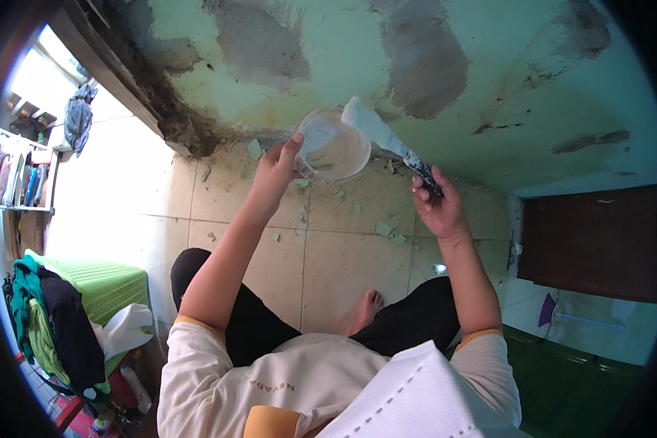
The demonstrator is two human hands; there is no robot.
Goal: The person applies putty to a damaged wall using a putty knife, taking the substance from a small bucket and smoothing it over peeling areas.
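Note:
My left hand (279, 169) grips the rim of a round clear plastic tub (343, 162), thumb on the near side. White paste smears the tub's inside, mostly at its left. In my right hand (441, 206) is a putty knife (394, 142), held by its dark, paste-spattered handle. The blade points up and left, coated with white putty, its tip beside the tub's upper right rim. Whether blade and rim touch, I cannot tell. Beyond both stands a green wall (343, 55) with grey bare patches (425, 62).
Broken green paint chips (385, 229) lie on the tiled floor (270, 270) below the wall. A brown wooden door frame (106, 69) rises at the left. A green basket (95, 281) and piled clothes (58, 328) stand lower left. A dark brown panel (591, 244) is at the right.

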